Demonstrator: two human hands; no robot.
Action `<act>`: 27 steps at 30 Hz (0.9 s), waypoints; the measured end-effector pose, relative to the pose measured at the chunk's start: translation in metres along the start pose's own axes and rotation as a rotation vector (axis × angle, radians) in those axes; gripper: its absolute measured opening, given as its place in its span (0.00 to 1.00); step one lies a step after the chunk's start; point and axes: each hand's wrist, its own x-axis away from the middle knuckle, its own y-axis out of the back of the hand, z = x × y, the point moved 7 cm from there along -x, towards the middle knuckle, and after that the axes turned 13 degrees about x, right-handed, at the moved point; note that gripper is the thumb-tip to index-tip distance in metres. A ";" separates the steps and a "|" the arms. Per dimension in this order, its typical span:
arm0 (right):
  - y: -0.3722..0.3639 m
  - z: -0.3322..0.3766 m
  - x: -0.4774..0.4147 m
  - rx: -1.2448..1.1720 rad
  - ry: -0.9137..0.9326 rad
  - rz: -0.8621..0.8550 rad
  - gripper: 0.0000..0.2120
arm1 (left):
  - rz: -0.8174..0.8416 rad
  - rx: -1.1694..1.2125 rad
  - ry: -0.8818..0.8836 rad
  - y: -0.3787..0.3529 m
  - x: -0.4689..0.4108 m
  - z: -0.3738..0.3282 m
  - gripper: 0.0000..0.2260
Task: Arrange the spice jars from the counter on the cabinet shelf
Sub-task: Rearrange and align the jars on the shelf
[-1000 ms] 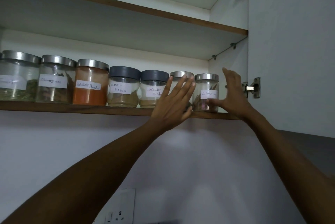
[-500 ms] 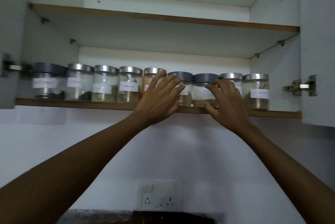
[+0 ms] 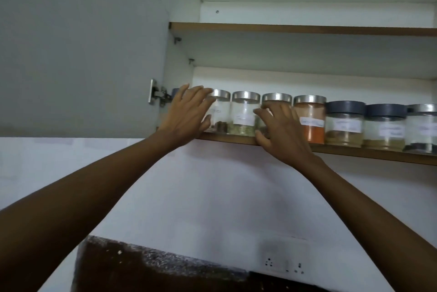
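Two wood-edged shelves cross the open white cabinet: the upper shelf point(image 3: 307, 30) and the lower shelf point(image 3: 354, 151), on which the spice jars point(image 3: 344, 126) stand in a tight row, lid beside lid. A grey cabinet door point(image 3: 82, 43) hangs open at the left on a metal hinge point(image 3: 157, 96). Below are a white wall point(image 3: 212, 197), a wall socket point(image 3: 283, 265) and a dark speckled counter point(image 3: 142, 272). The left hand point(image 3: 186, 114) lies flat, fingers straight, over the fronts of the leftmost jars and grips nothing. The right hand point(image 3: 283, 130) spreads lightly bent fingers against the steel-lidded jar point(image 3: 276, 97), thumb by the shelf edge, without closing round it. Between the hands stands a jar of green herbs point(image 3: 243, 116). Just right of the right hand is an orange powder jar point(image 3: 309, 123).
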 end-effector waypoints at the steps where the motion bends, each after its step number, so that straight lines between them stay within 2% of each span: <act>1: -0.003 0.014 -0.007 0.011 0.013 0.009 0.21 | 0.033 -0.013 0.024 -0.002 0.003 0.017 0.22; 6: -0.017 0.061 -0.038 0.045 0.067 0.001 0.26 | 0.314 -0.102 0.044 -0.023 0.001 0.071 0.42; 11: -0.042 0.071 -0.075 0.138 0.067 0.175 0.45 | 0.460 -0.159 0.074 -0.035 -0.011 0.088 0.50; 14: -0.047 0.070 -0.099 0.202 0.077 0.256 0.52 | 0.471 -0.097 0.082 -0.032 -0.024 0.089 0.43; 16: -0.050 0.068 -0.110 0.232 0.088 0.315 0.55 | 0.454 -0.090 0.072 -0.028 -0.034 0.087 0.34; 18: -0.054 0.069 -0.115 0.256 0.108 0.378 0.55 | 0.464 -0.074 0.107 -0.026 -0.038 0.088 0.29; 21: -0.061 0.074 -0.118 0.300 0.148 0.442 0.51 | 0.486 0.005 0.198 -0.028 -0.039 0.093 0.30; 27: -0.066 0.081 -0.123 0.388 0.198 0.412 0.50 | 0.508 0.039 0.186 -0.029 -0.046 0.090 0.35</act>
